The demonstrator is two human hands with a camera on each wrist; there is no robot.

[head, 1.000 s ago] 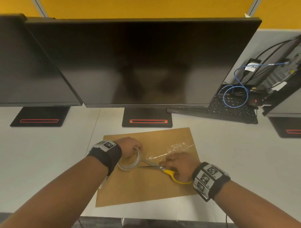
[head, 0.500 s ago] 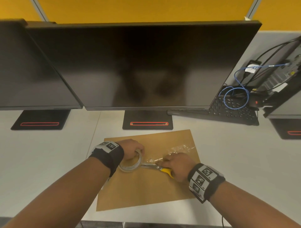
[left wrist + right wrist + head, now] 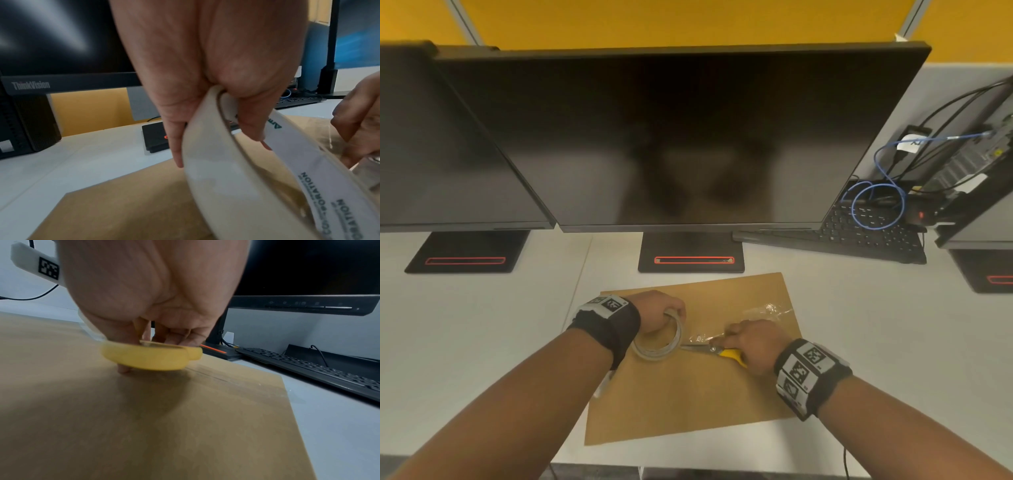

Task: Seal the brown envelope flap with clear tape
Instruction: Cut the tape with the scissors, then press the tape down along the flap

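Note:
A brown envelope point(image 3: 688, 394) lies flat on the white desk in front of the middle monitor. My left hand point(image 3: 661, 311) grips a roll of clear tape point(image 3: 659, 342), held on edge just above the envelope; fingers pass through the roll's core point(image 3: 287, 154). A crinkled strip of clear tape point(image 3: 753, 318) runs from the roll to the right across the envelope point(image 3: 185, 426). My right hand point(image 3: 751, 342) grips yellow-handled scissors point(image 3: 722, 352), fingers through the yellow loop point(image 3: 150, 358). The blades point left at the strip beside the roll.
Three dark monitors stand behind, the middle one's stand point(image 3: 690, 253) just beyond the envelope. A black keyboard point(image 3: 859, 236) with a blue cable point(image 3: 876, 205) lies back right. The desk's front edge point(image 3: 722, 462) runs just below the envelope.
My right hand has slid the scissors leftward, so the blade tips now sit against the tape beside the roll. The left hand and roll have stayed nearly still.

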